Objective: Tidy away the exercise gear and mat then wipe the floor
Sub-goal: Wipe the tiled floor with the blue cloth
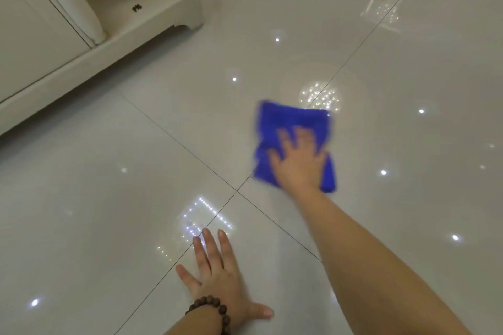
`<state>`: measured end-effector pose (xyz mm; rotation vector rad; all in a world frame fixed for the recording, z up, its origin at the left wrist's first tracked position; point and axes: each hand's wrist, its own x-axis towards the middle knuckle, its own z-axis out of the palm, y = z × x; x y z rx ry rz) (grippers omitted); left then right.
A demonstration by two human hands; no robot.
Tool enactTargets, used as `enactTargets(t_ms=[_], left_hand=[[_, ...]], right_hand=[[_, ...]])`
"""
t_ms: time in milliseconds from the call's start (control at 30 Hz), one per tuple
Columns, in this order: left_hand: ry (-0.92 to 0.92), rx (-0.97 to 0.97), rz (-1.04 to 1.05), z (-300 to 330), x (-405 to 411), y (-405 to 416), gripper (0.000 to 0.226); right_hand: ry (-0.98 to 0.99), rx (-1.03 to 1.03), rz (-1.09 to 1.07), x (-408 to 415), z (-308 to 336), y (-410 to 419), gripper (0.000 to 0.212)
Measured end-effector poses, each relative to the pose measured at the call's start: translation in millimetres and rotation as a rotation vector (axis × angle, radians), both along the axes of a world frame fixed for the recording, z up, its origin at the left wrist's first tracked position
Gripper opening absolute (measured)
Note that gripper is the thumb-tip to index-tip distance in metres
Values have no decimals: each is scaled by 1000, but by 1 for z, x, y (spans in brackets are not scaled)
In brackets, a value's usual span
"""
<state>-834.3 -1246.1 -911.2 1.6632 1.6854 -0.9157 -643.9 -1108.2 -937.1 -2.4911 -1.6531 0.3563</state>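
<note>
Blue cloth [292,128] lies under right hand [298,163], flat-fingered grip pressing it down.

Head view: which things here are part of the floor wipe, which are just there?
In the job:
- blue cloth, pressed flat by the right hand
- tiled floor, glossy
- left hand, flat on the floor as a prop

Just there:
- cream cabinet at upper left
- bead bracelet on the left wrist

Right hand [298,163] presses a blue cloth [292,122] flat on the glossy floor [109,198]; left hand [217,277] rests there, fingers spread.
</note>
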Motion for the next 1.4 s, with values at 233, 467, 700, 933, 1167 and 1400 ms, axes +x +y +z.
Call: enactTargets(t_ms=[233,467,700,933,1167,1400], left_hand=[[-54,3,15,-5,-3,-2,166],[-82,14,-14,-5,-8,0,162],[-119,58,-18,-7,-9,-5,163],[-154,102,-29,-9,-13,-7,164],[-156,143,-38,-13,-14,-8,164],[-186,208,-30,-8,-15,-11,165]], right_hand=[[6,-15,-60,88,1,39,57],[38,-32,386,-59,4,20,59],[-31,64,76,24,-6,-71,56],[-57,19,-50,-55,-9,-95,57],[-51,-9,-352,85,-3,-160,56],[-64,-30,-104,-61,-2,-189,57]])
